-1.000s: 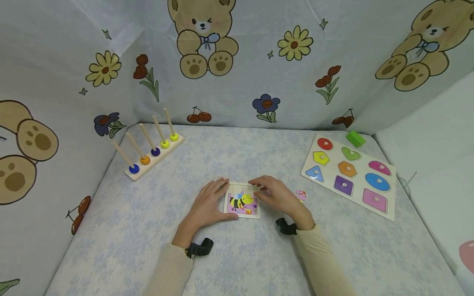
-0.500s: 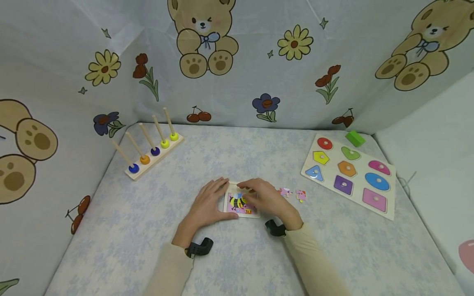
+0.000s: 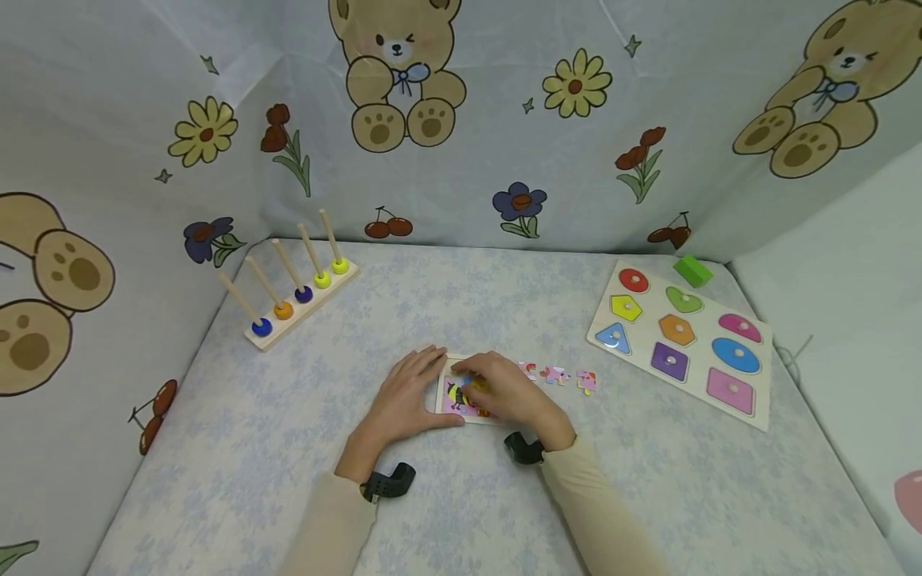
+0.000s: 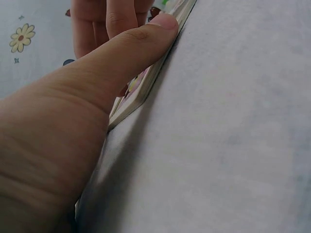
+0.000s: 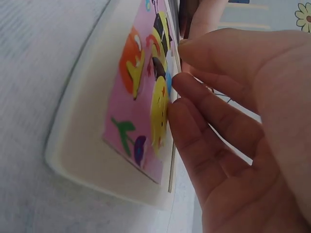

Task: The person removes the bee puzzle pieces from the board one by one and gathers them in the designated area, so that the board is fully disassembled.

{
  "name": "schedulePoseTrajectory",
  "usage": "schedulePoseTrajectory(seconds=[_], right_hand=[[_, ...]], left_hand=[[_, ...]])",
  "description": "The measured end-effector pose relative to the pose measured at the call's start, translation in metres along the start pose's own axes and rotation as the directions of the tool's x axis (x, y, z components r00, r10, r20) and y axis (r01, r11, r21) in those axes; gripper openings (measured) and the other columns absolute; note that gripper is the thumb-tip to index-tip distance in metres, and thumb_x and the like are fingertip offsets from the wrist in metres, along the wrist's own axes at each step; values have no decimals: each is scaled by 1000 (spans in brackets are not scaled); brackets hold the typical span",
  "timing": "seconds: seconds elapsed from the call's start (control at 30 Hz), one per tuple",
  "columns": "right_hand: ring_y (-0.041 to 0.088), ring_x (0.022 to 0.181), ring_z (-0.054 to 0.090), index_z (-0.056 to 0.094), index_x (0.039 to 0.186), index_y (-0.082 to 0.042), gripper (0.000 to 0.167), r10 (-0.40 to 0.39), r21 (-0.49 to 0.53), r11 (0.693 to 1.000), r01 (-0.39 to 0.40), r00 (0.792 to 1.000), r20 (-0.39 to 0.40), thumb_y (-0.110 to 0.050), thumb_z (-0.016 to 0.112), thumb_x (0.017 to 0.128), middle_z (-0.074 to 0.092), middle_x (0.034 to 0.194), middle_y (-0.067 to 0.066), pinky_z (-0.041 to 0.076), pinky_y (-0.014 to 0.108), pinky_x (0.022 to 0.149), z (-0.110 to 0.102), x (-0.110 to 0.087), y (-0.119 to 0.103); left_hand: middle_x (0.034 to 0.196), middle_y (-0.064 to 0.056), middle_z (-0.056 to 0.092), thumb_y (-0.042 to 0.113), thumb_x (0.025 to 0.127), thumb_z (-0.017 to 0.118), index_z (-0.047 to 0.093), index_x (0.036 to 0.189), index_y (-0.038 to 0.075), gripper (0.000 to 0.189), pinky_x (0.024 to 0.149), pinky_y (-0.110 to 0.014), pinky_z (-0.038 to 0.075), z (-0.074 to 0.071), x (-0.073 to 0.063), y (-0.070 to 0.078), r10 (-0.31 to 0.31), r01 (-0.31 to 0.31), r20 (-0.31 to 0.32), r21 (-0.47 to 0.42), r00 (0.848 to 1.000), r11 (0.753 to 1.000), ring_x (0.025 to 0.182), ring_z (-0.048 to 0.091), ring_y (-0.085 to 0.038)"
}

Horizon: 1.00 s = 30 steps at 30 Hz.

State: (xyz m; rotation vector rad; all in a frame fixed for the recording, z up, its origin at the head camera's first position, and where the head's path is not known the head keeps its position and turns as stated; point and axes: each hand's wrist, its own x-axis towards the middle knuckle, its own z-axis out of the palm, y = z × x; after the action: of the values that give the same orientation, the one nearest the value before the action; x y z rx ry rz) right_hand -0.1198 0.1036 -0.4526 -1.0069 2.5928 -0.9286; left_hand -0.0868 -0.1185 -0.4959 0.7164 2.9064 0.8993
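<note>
A small wooden jigsaw tray (image 3: 441,400) with a bee picture on pink lies at the front middle of the table. My left hand (image 3: 406,398) holds its left side, thumb along the near edge and fingers by the far edge. In the left wrist view the thumb (image 4: 146,41) presses on the tray's rim. My right hand (image 3: 504,390) is over the tray's right half, hiding much of the picture. In the right wrist view its bent fingertips (image 5: 182,114) are at the bee puzzle (image 5: 159,109). Whether a piece is between them I cannot tell.
Loose pink jigsaw pieces (image 3: 556,374) lie right of the tray. A shape puzzle board (image 3: 634,356) with knobbed shapes is at the right, a green block (image 3: 693,271) behind it. A wooden peg stand (image 3: 302,308) with coloured rings is at the back left.
My right hand has moved left across the tray, covering more of the bee picture and uncovering more loose pieces on its right. The left hand has stayed in place.
</note>
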Motion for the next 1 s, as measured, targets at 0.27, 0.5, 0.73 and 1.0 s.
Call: schedulePoseTrajectory(seconds=[0.27,0.5,0.73,1.0], right_hand=[[30,120,61,70,128,-4,31,35,-31,999,-34,999,29,-12,70,97,69,129,11,52,48,104,4,0,-3],[28,122,60,70,128,-6,33,40,-36,999,-39,999,25,-11,73,96,68,129,9,52,47,105,6,0,-2],[27,117,60,69,130,-7,34,23,-42,999,-22,999,23,-13,72,97,67,126,8,54,46,101,7,0,0],[27,118,60,69,131,-8,35,2,-39,999,-1,1000,23,-13,73,97,65,127,8,53,47,102,7,-2,0]], left_hand=[[165,-8,38,65,76,82,44,156,2,109,130,-50,20,0,1,0,-1,1,2,5,1000,1000,156,28,-27],[166,-7,36,67,76,81,42,157,3,110,131,-48,17,1,1,-1,-17,17,22,6,1000,1000,157,26,-25],[166,-7,37,67,76,82,43,156,2,110,130,-49,19,1,1,-1,-12,12,11,17,1000,1000,156,27,-26],[166,-7,36,68,77,80,41,157,3,110,131,-49,18,2,1,-2,-15,15,23,26,1000,1000,157,26,-26]])
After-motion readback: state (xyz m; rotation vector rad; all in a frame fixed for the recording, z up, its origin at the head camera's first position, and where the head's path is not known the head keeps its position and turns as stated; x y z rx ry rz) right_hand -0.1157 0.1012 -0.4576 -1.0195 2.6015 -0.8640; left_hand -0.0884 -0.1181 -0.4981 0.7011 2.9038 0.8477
